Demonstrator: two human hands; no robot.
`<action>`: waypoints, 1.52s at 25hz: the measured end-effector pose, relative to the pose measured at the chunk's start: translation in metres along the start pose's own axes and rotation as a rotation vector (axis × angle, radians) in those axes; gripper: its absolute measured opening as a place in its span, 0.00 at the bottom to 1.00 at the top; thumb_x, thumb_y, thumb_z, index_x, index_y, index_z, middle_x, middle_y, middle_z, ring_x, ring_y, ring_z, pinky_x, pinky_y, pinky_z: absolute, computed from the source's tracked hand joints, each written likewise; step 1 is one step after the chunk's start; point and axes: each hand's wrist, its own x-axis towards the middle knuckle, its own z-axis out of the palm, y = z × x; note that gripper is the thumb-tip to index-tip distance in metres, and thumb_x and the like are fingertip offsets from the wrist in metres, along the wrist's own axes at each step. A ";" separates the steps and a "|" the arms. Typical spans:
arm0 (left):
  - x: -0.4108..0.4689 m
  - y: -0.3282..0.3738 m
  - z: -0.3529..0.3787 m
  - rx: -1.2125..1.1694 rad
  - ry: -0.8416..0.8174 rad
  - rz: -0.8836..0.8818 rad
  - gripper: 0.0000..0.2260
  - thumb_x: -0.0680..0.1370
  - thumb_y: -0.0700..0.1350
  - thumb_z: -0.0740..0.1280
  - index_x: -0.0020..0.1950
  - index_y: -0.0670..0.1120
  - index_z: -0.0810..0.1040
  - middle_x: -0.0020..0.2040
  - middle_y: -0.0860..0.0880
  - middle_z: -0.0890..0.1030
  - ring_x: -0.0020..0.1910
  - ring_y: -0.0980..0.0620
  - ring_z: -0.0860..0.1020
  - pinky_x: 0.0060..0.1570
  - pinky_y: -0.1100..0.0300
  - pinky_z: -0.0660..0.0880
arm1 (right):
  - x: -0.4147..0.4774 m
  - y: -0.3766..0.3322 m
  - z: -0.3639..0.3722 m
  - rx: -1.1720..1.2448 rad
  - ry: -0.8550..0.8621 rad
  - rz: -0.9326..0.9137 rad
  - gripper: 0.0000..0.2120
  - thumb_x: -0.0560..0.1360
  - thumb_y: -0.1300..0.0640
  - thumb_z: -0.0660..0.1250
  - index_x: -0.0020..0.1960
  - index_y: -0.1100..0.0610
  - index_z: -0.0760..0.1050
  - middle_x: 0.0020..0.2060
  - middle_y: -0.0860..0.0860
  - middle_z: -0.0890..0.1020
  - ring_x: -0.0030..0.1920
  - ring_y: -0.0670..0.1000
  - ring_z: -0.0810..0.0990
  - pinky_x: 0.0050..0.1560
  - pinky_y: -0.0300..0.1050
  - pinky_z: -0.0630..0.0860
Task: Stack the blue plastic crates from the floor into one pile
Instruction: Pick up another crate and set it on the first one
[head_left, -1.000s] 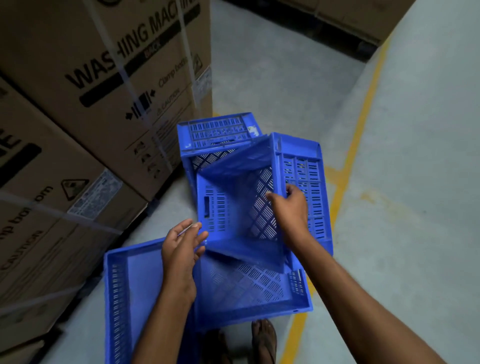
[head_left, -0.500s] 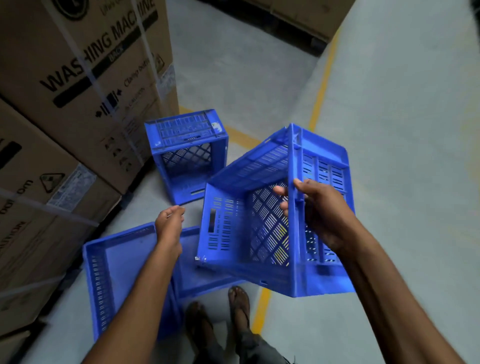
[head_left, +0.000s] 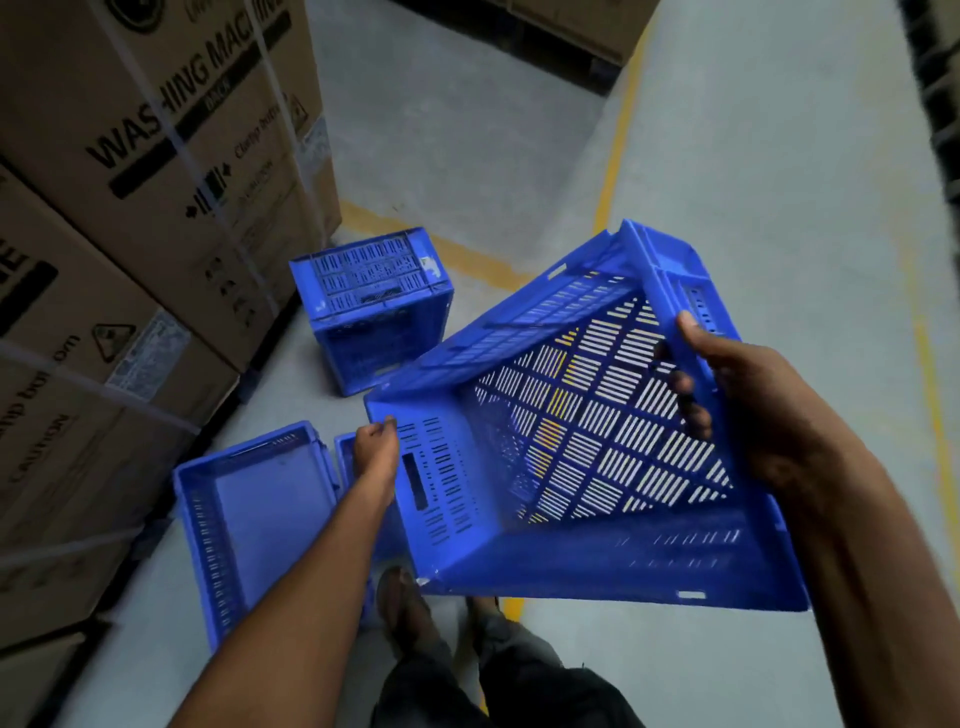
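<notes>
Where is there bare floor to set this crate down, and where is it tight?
Free: the grey concrete floor right of the yellow painted line, and the strip beyond the blue slatted plastic crate lying on its side. Crowded: left, between the brown cardboard boxes and the open blue plastic crate on the floor.

A warehouse: tall strapped cardboard cartons printed "WASHING MACHINE" stand stacked on a grey concrete floor marked with yellow lane lines, blue plastic crates nearby
</notes>
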 end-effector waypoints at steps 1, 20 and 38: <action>-0.007 0.000 -0.003 0.019 0.041 0.009 0.12 0.83 0.50 0.62 0.44 0.45 0.72 0.43 0.43 0.73 0.39 0.48 0.68 0.40 0.50 0.67 | -0.006 -0.001 -0.002 0.001 -0.009 -0.009 0.18 0.77 0.41 0.66 0.52 0.56 0.75 0.29 0.50 0.71 0.21 0.48 0.65 0.19 0.36 0.61; -0.032 0.032 -0.109 -0.417 -0.373 -0.040 0.28 0.77 0.72 0.57 0.44 0.48 0.77 0.26 0.51 0.69 0.18 0.57 0.62 0.19 0.68 0.61 | 0.035 0.055 -0.079 -0.169 0.203 -0.194 0.27 0.84 0.37 0.52 0.48 0.56 0.79 0.31 0.52 0.72 0.22 0.46 0.68 0.27 0.41 0.65; -0.116 0.114 -0.125 0.060 -0.340 -0.017 0.28 0.81 0.69 0.53 0.39 0.45 0.69 0.27 0.49 0.67 0.16 0.56 0.62 0.19 0.69 0.62 | 0.068 0.155 -0.130 -0.095 0.224 0.085 0.19 0.85 0.48 0.53 0.43 0.58 0.72 0.31 0.54 0.69 0.26 0.52 0.66 0.29 0.41 0.62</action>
